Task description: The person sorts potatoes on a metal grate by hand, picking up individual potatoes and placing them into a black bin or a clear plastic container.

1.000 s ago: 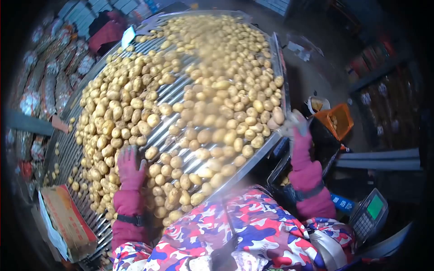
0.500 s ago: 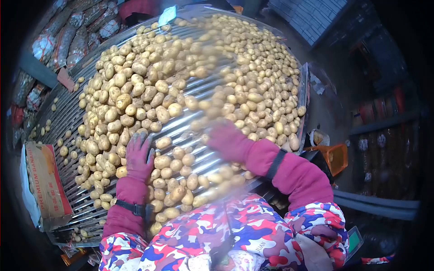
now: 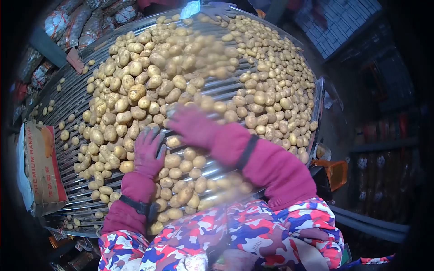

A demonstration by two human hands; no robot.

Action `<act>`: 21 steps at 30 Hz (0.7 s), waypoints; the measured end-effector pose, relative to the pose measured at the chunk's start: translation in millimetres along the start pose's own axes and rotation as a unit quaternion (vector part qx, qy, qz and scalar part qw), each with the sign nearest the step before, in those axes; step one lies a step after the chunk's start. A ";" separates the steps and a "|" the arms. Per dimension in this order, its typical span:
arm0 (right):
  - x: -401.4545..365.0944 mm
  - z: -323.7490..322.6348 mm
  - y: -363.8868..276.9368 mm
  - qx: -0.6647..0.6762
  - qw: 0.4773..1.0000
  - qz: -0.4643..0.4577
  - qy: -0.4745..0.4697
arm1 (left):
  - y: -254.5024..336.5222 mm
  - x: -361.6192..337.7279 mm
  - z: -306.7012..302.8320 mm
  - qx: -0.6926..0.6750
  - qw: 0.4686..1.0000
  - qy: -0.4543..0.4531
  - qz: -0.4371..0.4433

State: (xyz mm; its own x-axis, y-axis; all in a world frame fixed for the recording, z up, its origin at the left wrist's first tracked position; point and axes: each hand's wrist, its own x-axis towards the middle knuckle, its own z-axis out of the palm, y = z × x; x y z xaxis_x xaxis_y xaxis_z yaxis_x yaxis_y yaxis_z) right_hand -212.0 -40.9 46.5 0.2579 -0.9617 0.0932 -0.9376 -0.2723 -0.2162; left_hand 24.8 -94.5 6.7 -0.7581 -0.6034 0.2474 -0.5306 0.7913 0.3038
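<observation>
My left hand point(image 3: 148, 152), in a purple-pink glove, lies with fingers spread against the front of a big heap of potatoes point(image 3: 122, 105) on a slatted metal table point(image 3: 216, 89). Close by on the right, my right hand point(image 3: 192, 125) is in the same kind of glove and a little blurred. Its fingers stretch leftward at the heap's edge, and I see nothing held in them. Smaller potatoes point(image 3: 184, 168) lie between my hands and my body. Another spread of potatoes point(image 3: 275, 86) covers the table's right side.
A banana carton point(image 3: 45, 169) stands at the left edge. Another person's gloved hand point(image 3: 219, 10) is at the far edge, beside a light-blue piece point(image 3: 190, 9). Filled sacks point(image 3: 77, 27) are stacked behind. An orange container point(image 3: 334, 174) sits off the right side.
My right hand has moved left, from the bare slats to the heap's edge near my left hand. My left hand stays on the potatoes. The view has shifted slightly.
</observation>
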 end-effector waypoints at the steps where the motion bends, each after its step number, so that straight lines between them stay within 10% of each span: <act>1: 6.4 14.1 -2.2 -0.011 1.000 -0.023 0.001 | 1.4 0.0 -1.2 -0.006 1.000 0.006 -0.001; 3: 10.2 48.3 15.9 -0.028 0.990 -0.087 0.110 | 3.5 -0.5 -3.5 -0.018 1.000 0.019 -0.003; 8: -13.7 -23.5 38.7 -0.043 0.983 0.157 -0.081 | -2.7 -2.1 0.1 -0.018 1.000 0.017 0.006; 12: -46.7 -32.7 130.0 0.015 0.935 0.354 -0.021 | 1.4 0.2 -1.8 -0.021 0.999 0.025 -0.002; 21: -50.8 -18.4 194.2 -0.075 0.891 0.447 -0.027 | 1.4 1.1 -1.7 -0.011 1.000 0.019 -0.011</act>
State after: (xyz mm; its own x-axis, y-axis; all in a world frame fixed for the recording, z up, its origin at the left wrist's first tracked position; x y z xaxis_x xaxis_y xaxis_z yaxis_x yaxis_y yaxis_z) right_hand -411.5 -44.3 17.6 -0.5997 -0.7941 -0.0988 -0.7942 0.6058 -0.0483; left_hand 23.8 -94.2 9.0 -0.7314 -0.6236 0.2761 -0.5377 0.7763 0.3288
